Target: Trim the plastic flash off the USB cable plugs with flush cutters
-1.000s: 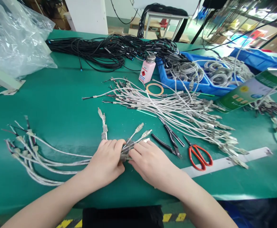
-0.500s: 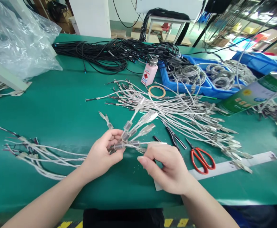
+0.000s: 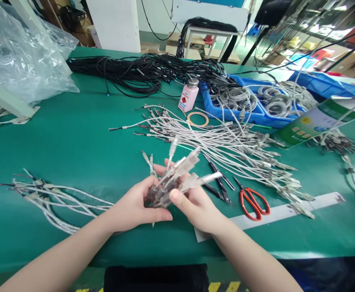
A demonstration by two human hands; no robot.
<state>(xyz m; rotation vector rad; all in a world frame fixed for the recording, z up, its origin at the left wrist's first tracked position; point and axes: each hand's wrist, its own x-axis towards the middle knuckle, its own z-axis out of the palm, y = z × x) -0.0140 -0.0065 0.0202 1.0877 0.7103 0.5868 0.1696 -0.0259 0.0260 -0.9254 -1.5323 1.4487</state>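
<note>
Hands meet near the front edge, mid-frame, both on the cable bunch (image 3: 177, 174). Left hand (image 3: 134, 207) has its fingers wrapped round it just below the clear plugs, thumb across the front. Right hand (image 3: 200, 205) is cupped at the plug end, thumb in front, fingers behind; can't tell if it's clamped or only touching.

Rest, big to small:

Green worktop (image 3: 89, 121) carries everything.

White cable pile (image 3: 214, 146) beyond the right hand: stripped ends toward the left, plugs fanned out to the right.

Black cable bundle (image 3: 128, 73) along the far edge, its right end reaching the blue bins.

Blue bins (image 3: 253, 118) far right, with coiled grey cables (image 3: 276, 103) inside.

Same bunch as in the hands: plugs point up and right, tails run out left past the left forearm and lie on the worktop, bare wires at the ends.

Clear plastic bag (image 3: 25, 56) far left, crumpled.

Green-and-white container (image 3: 314, 121) right side, tilted, in front of the bins.

Pale flat strip (image 3: 274, 215) runs from beside the right wrist out to the right.

Red-handled scissors (image 3: 254, 202) partly over the strip.

Black-handled cutters (image 3: 220, 186) between scissors and right hand.

Pink bottle (image 3: 188, 97) upright, capped, just in front of the black bundle.

Tape ring (image 3: 198, 125) flat, near the bottle's base.
</note>
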